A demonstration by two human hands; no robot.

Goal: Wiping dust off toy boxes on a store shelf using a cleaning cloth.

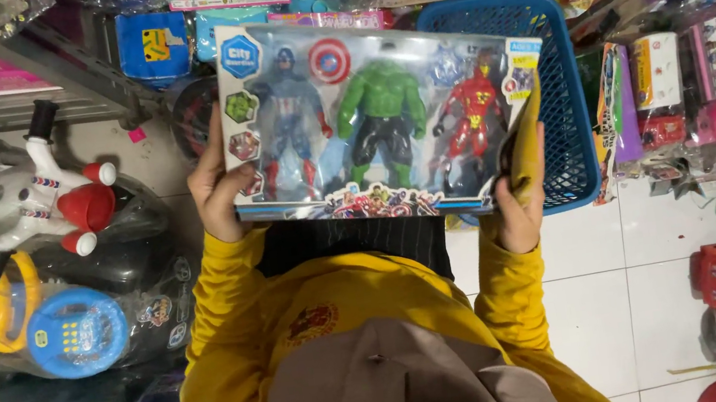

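Toy box [380,120] w/ three figures was gripped at both ends by left hand [218,187] & right hand [518,194], kept level above blue basket [560,91].

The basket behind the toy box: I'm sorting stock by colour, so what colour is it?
Blue: the plastic basket, seen in the head view.

Blue windowed toy box [379,115], centre
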